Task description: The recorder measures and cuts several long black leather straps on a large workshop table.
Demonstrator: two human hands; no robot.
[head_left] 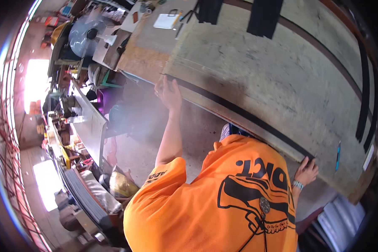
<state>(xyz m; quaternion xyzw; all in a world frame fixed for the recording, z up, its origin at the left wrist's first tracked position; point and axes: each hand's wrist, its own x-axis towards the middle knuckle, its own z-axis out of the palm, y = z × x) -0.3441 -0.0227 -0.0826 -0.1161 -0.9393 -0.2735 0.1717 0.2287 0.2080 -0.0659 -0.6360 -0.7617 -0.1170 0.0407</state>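
Observation:
A long black strip (243, 113) lies stretched along the near edge of the large worktable (239, 63). My left hand (170, 94) grips its left end at the table corner, fingers pointing away from me. At the other end, my right hand (306, 171) pinches the strip's tip between thumb and fingers, beside the near edge. A wristband shows on my right wrist. To the right of that hand, a teal pen-like tool (338, 156) rests on the tabletop.
More black strips (264, 19) lie across the table's far side and right side (362, 92). A clipboard with paper (167, 21) is on the adjoining brown board (149, 46). At left stand a fan (86, 35), a white panel (90, 124) and cluttered shelves. Pale sheets (340, 220) lean at lower right.

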